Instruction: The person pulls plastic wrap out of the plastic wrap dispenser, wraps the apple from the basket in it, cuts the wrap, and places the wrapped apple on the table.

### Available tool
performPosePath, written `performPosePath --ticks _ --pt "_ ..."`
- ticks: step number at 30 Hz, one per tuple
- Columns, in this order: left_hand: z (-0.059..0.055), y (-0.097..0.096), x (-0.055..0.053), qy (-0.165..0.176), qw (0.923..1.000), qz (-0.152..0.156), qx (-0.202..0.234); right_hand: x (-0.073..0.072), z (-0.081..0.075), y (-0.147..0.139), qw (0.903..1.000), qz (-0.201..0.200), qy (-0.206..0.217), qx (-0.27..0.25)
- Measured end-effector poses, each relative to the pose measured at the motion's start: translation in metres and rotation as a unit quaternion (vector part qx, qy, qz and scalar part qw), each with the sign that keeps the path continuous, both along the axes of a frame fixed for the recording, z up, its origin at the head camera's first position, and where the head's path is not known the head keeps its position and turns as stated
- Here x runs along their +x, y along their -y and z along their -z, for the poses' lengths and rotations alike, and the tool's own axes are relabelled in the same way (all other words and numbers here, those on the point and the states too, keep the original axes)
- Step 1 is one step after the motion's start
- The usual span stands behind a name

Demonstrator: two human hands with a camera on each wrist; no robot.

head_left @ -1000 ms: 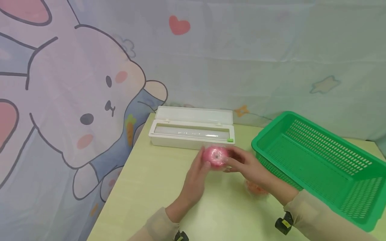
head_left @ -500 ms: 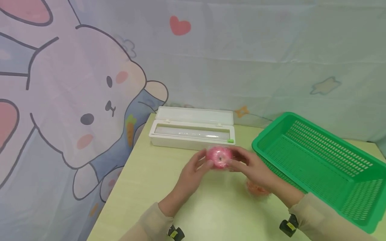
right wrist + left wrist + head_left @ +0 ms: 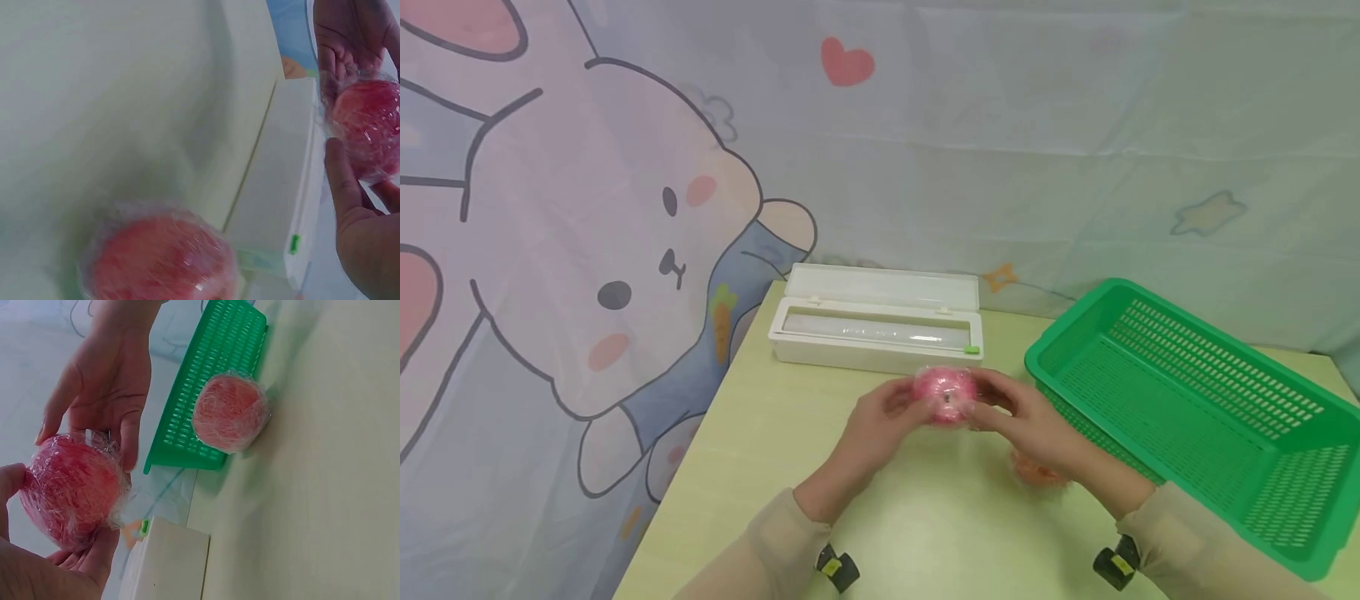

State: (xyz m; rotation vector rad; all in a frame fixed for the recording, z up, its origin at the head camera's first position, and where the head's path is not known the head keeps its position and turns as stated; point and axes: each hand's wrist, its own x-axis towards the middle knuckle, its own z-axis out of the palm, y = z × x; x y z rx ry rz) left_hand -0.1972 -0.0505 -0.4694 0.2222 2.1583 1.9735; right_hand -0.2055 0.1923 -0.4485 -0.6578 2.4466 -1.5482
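Observation:
A pinkish-red apple [image 3: 945, 385] wrapped in clear cling film is raised between my two hands, stem side toward the head camera. My left hand [image 3: 871, 427] grips its left side, thumb on the near face. From the right, my right hand [image 3: 1033, 423] holds it with thumb and fingers. Crinkled film on the apple [image 3: 72, 494] shows in the left wrist view, gathered loosely toward the right palm [image 3: 112, 394]. A second film-wrapped apple [image 3: 162, 259], more orange-red, rests on the table; in the head view my right forearm partly covers it.
A white cling-film dispenser [image 3: 850, 354] with raised lid and green slider [image 3: 972, 350] stands behind the hands, its film roll [image 3: 880, 329] visible. At right sits a green perforated basket [image 3: 1075, 408]. A printed cloth [image 3: 1000, 150] hangs behind the pale table [image 3: 760, 467].
The apple has shifted slightly right and its stem has turned a little lower. My left hand has changed its hold, thumb moving onto the near face. Dispenser and basket stay put.

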Motion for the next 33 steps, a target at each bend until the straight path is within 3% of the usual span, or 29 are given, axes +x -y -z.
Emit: performPosePath --ticks 4,8,13,17,21,26,29,33 --pt "-0.001 0.003 -0.003 0.023 0.9997 0.001 0.009 -0.002 -0.008 -0.001 0.9963 -0.015 -0.061 0.058" --pt "-0.001 0.005 -0.005 0.032 0.9993 0.010 0.019 -0.003 -0.014 0.003 0.9837 -0.025 -0.142 0.107" --pt "0.006 0.003 -0.006 0.064 0.9935 0.030 0.089 -0.002 -0.011 0.005 0.9701 -0.014 -0.208 0.125" --pt "0.014 -0.006 -0.007 0.101 0.9762 0.014 0.192 0.000 -0.006 0.004 0.9684 0.008 -0.222 0.113" --pt "0.016 -0.021 -0.005 0.118 0.9474 0.001 0.297 0.001 -0.001 0.006 0.9642 0.025 -0.244 0.101" --pt "0.015 -0.038 -0.004 0.130 0.9191 -0.006 0.372 0.003 0.004 0.009 0.9646 0.040 -0.238 0.105" --pt "0.013 -0.044 -0.004 0.144 0.9096 -0.018 0.389 0.005 0.006 0.009 0.9669 0.043 -0.227 0.109" --pt "0.011 -0.045 -0.004 0.161 0.9059 -0.020 0.391 0.006 0.008 0.009 0.9677 0.046 -0.221 0.113"
